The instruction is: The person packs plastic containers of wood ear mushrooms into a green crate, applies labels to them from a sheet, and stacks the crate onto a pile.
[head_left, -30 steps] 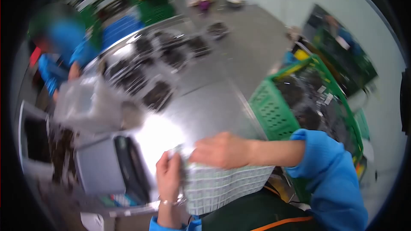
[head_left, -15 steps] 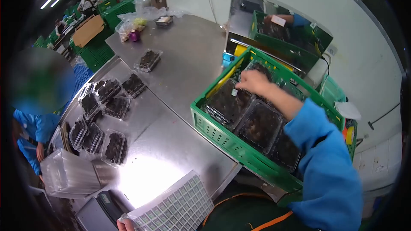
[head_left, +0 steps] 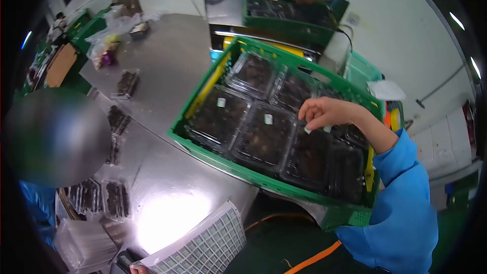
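A green crate holds several clear plastic boxes of dark contents. My right hand is over the crate, fingers curled, with a small pale label at the fingertips above a box right of centre. Small white labels sit on the left front box and on the middle front box. At the bottom edge my left hand grips the corner of a sheet of labels; only its fingertips show.
More filled boxes lie on the metal table at left, near stacked empty trays. A person in blue is at the far left. Plastic bags lie at the back. A shiny metal panel stands behind the crate.
The view has shifted right. My right hand has moved from the left box to one further right in the crate. A second label now shows on the middle front box.
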Available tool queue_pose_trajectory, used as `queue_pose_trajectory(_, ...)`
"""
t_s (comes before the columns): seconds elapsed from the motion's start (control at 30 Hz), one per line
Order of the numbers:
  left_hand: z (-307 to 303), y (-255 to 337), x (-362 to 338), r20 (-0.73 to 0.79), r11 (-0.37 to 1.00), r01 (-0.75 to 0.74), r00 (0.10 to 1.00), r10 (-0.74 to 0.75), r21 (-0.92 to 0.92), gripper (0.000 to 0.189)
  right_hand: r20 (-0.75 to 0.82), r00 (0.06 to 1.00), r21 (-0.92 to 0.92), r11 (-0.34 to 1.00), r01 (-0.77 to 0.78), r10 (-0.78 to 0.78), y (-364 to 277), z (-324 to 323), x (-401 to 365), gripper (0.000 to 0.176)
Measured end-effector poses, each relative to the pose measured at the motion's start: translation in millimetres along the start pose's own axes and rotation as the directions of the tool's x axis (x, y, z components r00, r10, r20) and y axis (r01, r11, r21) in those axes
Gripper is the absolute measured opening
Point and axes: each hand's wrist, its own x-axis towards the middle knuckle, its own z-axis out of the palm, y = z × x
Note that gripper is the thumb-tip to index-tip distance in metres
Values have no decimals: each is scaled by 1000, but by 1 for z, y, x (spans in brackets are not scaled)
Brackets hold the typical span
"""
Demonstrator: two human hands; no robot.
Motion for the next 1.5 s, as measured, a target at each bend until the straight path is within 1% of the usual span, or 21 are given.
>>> queue_pose_trajectory(0.03, 4, 1, 1, 19, 1000, 1, 1000, -1, 1, 23, 66, 996, 4, 998, -68, 67, 16, 2, -7, 34)
queue_pose_trajectory(0.13, 16, 3, 6, 80, 1000, -10, 997, 10, -5, 23, -214, 947, -607, 792, 65, -241, 42, 20, -19, 34)
queue_pose_trajectory(0.17, 19, 4, 6, 99, 1000, -10, 995, 11, -9, 23, -231, 944, -606, 793, 51, -237, 39, 10, -32, 34)
queue_pose_trajectory(0.23, 24, 4, 6, 129, 1000, -20, 991, 21, -8, 23, -340, 940, -269, 961, -63, -34, 22, -12, -66, 35)
queue_pose_trajectory(0.3, 33, 6, 7, 159, 1000, -18, 987, 18, 3, 23, -5, 991, -17, 991, -136, 136, 26, -30, -97, 32)
queue_pose_trajectory(0.37, 40, 7, 7, 189, 1000, -23, 982, 21, 12, 23, 181, 967, -81, 983, -165, 177, 64, -25, -110, 34)
queue_pose_trajectory(0.43, 44, 9, 8, 219, 1000, -25, 976, 23, 9, 24, -29, 966, -418, 874, -247, 259, 93, 0, -114, 35)
queue_pose_trajectory(0.57, 54, 15, 9, 286, 999, -46, 957, 46, -4, 24, -283, 957, -620, 751, -228, 56, 75, -12, -136, 41)
queue_pose_trajectory(0.63, 60, 18, 7, 325, 999, -50, 944, 52, -12, 24, -343, 936, -415, 881, -226, 78, 67, -54, -137, 41)
queue_pose_trajectory(0.8, 75, 25, -2, 400, 999, -26, 915, 42, -45, 25, -314, 924, -380, 863, -333, 218, 135, -126, -98, 37)
queue_pose_trajectory(0.9, 71, 25, -1, 437, 994, 97, 893, -110, 52, 28, -480, 872, -454, 877, -155, -94, 188, -124, -93, 36)
queue_pose_trajectory(0.97, 76, 34, -8, 456, 995, 97, 885, -97, 24, 40, -456, 728, -864, 451, -225, -511, 165, -112, -100, 39)
queue_pose_trajectory(1.0, 84, 34, -2, 465, 1000, -10, 885, -1, 22, 21, -465, 679, -867, 448, -218, -568, 141, -103, -95, 38)
queue_pose_trajectory(1.03, 90, 31, 7, 462, 992, -124, 882, 95, 32, 8, -465, 621, -871, 452, -193, -630, 111, -93, -82, 37)
queue_pose_trajectory(1.1, 85, 38, 10, 525, 1000, 10, 851, 1, -18, 7, -527, 790, -430, 900, 68, -312, 10, -41, -52, 35)
queue_pose_trajectory(1.17, 86, 45, 5, 533, 996, 40, 846, 8, -79, 8, -229, 930, -30, 957, 287, -286, -82, 40, -36, 31)
queue_pose_trajectory(1.2, 88, 46, 3, 541, 994, 20, 840, 42, -108, 9, -72, 813, -205, 806, 555, -578, -105, 78, -29, 30)
queue_pose_trajectory(1.23, 88, 48, 0, 558, 991, 9, 827, 69, -137, 9, 1, 719, -134, 712, 689, -695, -118, 115, -15, 29)
queue_pose_trajectory(1.4, 74, 53, -1, 542, 995, -97, 837, 79, 5, 9, 153, 686, 38, 698, 715, -711, -153, 206, 14, 19)
queue_pose_trajectory(1.43, 72, 53, -1, 530, 995, -94, 843, 90, -19, 10, 102, 619, 33, 624, 780, -779, -148, 215, 16, 16)
queue_pose_trajectory(1.5, 64, 45, 6, 510, 981, -190, 848, 148, 31, 16, -54, 288, -227, 293, 929, -956, -137, 230, 17, 11)
